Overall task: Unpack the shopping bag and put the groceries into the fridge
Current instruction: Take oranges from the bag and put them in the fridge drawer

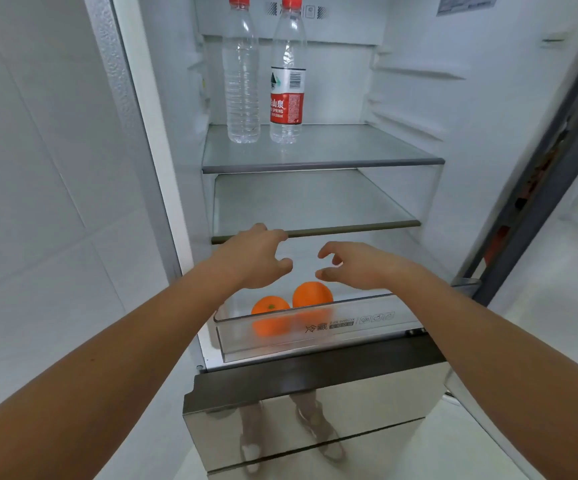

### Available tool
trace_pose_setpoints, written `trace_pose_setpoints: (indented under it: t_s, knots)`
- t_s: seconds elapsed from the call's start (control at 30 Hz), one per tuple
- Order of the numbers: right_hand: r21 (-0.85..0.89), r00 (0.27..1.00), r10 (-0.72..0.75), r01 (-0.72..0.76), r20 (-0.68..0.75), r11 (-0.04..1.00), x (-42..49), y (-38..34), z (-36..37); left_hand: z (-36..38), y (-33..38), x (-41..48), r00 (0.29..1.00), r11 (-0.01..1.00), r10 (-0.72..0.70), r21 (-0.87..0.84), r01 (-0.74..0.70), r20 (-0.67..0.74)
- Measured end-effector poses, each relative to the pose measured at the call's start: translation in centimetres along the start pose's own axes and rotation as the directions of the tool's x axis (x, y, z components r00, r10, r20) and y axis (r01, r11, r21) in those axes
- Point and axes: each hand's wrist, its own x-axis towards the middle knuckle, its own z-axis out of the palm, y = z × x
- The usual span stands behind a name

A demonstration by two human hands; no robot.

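Two oranges point(270, 305) are lying at the drawer's point(315, 327) left front; two bottles point(285, 74) are standing at the top shelf's point(322, 165) left. Left hand point(254, 258) and right hand point(353, 263) are hovering above, loosely spread, holding nothing.

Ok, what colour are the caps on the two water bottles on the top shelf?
Red, on both water bottles, clearest in the head view.

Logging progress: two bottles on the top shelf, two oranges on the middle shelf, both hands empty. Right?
No. The head view shows the oranges in the drawer, not on the middle shelf. The bottles are on the top shelf; left hand and right hand are empty.
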Motion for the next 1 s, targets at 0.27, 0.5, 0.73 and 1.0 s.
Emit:
trace_pose_setpoints:
  t_s: [0.27, 0.5, 0.73, 1.0]
  knots:
    - [-0.015, 0.973, 0.042, -0.046, -0.228, 0.999, -5.7, 1.5, -1.6, 0.5, 1.0, -0.4, 0.998, 0.998, 0.056, -0.003, -0.056, 0.025]
    - [0.005, 0.952, 0.076, -0.078, -0.297, 0.997, -11.6, 2.1, -2.1, 0.0, 3.6, -2.1, 0.992, 0.992, 0.123, 0.013, -0.123, 0.023]
    - [0.078, 0.912, 0.19, -0.173, -0.364, 0.982, -21.0, 4.1, -1.4, 0.4, 9.9, -6.1, 0.963, 0.964, 0.266, 0.021, -0.265, -0.039]
    - [0.155, 0.822, 0.41, -0.38, -0.395, 0.912, -38.3, 6.6, 3.0, 3.0, 20.9, -15.1, 0.855, 0.857, 0.514, -0.01, -0.515, 0.061]
